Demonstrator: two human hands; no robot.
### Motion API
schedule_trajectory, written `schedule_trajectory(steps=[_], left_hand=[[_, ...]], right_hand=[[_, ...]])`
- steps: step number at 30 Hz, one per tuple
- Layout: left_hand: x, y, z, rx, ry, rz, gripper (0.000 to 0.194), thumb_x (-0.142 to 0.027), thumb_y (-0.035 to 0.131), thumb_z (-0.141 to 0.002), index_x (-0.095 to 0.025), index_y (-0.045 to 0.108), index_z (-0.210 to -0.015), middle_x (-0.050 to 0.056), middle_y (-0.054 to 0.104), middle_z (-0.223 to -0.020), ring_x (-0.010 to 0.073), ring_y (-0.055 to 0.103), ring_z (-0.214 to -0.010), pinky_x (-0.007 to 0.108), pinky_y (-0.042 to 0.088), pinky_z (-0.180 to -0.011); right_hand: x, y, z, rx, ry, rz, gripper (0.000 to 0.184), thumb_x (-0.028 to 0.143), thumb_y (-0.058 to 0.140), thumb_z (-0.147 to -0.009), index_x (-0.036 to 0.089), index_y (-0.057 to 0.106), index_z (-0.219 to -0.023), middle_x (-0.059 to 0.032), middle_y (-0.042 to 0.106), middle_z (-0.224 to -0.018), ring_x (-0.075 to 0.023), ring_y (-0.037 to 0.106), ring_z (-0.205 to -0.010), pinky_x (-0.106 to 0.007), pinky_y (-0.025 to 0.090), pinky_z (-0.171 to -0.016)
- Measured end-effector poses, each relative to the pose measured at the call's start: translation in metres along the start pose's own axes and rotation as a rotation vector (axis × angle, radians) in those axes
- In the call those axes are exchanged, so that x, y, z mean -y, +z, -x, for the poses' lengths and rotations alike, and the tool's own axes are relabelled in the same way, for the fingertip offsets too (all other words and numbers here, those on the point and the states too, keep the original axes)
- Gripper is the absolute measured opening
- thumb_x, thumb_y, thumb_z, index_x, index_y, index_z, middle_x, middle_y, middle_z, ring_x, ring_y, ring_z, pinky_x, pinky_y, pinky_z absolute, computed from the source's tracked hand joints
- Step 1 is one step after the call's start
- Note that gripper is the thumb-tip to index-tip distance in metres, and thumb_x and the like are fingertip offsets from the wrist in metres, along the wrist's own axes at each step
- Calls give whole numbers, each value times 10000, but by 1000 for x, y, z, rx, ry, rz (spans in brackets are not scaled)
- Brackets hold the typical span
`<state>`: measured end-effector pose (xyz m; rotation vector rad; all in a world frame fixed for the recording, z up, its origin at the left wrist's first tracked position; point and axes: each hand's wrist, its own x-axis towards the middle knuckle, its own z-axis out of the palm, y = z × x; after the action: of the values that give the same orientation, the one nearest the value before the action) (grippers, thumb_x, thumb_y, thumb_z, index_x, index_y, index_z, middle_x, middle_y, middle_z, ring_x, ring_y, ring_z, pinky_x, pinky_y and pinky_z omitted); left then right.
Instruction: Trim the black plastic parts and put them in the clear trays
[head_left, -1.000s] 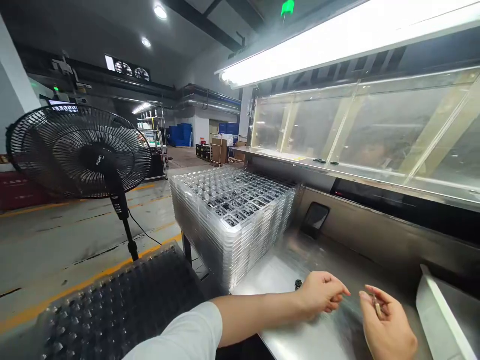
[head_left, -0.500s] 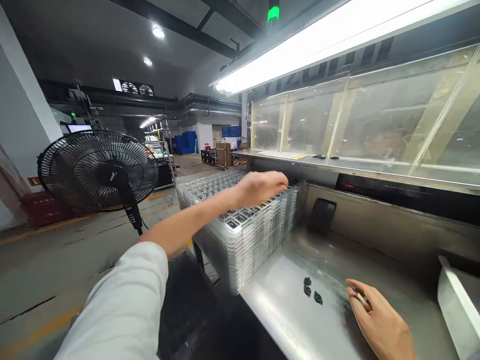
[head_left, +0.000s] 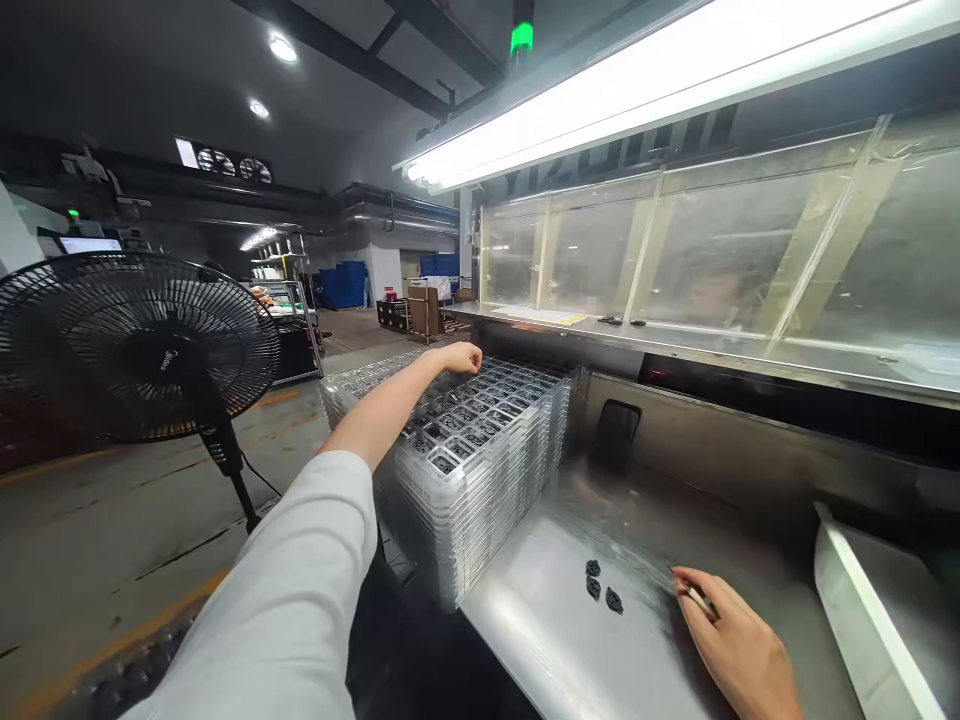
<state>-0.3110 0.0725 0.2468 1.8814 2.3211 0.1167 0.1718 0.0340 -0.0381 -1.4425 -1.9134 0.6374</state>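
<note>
My left hand [head_left: 459, 357] reaches out over the far part of a clear plastic tray [head_left: 442, 485], the top one of a tall stack. Its fingers are bent together in a pinch, and what they hold, if anything, is hidden. Small black parts [head_left: 444, 461] sit in many of the tray's pockets. Low over the metal table, my right hand [head_left: 742, 640] is closed on a thin, pale, pen-like tool [head_left: 701, 602] with a dark tip. A few loose black parts [head_left: 614, 600] lie on the table to the left of that hand.
A dark phone-like slab [head_left: 616, 430] leans against the metal back wall. At the right stands a white bin [head_left: 862, 600]. A metal shelf [head_left: 675, 350] runs above the table under a bright tube lamp [head_left: 637, 100]. A black fan [head_left: 165, 350] stands left.
My left hand has moved from the tray stack's right side to farther back and left over the top tray. My right hand stays over the table with the tool. The view has turned right.
</note>
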Motion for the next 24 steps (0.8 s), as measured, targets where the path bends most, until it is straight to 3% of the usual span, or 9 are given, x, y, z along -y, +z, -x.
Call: schedule_trajectory(steps=[3, 7, 12, 15, 18, 21, 24], left_hand=[[5, 3, -2, 8, -20, 38, 235, -149, 732, -738, -159, 760, -971, 33, 739, -864, 155, 636, -755, 257, 522, -733], [7, 1, 2, -21, -36, 70, 314, -102, 713, -749, -130, 749, -1059, 55, 762, -957, 135, 625, -706, 256, 521, -682], [-9, -15, 20, -195, 71, 41, 284, -112, 623, -818, -145, 766, -1061, 61, 773, -1040, 146, 655, -840, 266, 525, -839], [-43, -15, 49, -350, 304, -32, 242, -224, 579, -899, -184, 774, -1037, 46, 764, -1050, 160, 663, -943, 271, 498, -914], [-94, 2, 103, -420, 536, -113, 365, -352, 464, -990, -169, 756, -1111, 65, 729, -1096, 183, 665, -1017, 308, 478, -918], [-150, 35, 170, -364, 725, -176, 556, -400, 253, -1060, -145, 745, -1111, 81, 692, -1021, 204, 673, -1037, 331, 459, -891], [-193, 88, 217, -188, 857, -142, 463, -439, 336, -1088, -204, 734, -1088, 73, 699, -934, 193, 671, -906, 306, 458, -813]], right_hand=[[-1, 3, 0, 15, 8, 11, 499, 660, 461, -704, 320, 786, -870, -20, 812, -999, -301, 767, -827, -429, 604, -695], [-4, 8, 1, -8, -31, 21, 485, 633, 455, -736, 317, 794, -878, -25, 816, -998, -300, 766, -835, -423, 595, -702], [-4, 12, 3, -52, -120, 38, 424, 527, 461, -818, 289, 795, -928, -34, 812, -1002, -266, 750, -839, -371, 562, -694], [2, 14, 8, -67, -164, 45, 390, 440, 454, -865, 267, 790, -962, -45, 804, -1004, -247, 737, -866, -352, 548, -727], [9, 14, 12, -74, -175, 50, 343, 372, 472, -891, 246, 783, -964, -56, 803, -1032, -243, 726, -902, -346, 526, -763], [12, 15, 14, -90, -179, 40, 321, 312, 490, -907, 224, 782, -1006, -76, 799, -1057, -253, 718, -952, -349, 508, -801], [13, 15, 16, -80, -164, 35, 293, 257, 504, -912, 222, 772, -1026, -72, 791, -1060, -241, 703, -940, -337, 492, -803]])
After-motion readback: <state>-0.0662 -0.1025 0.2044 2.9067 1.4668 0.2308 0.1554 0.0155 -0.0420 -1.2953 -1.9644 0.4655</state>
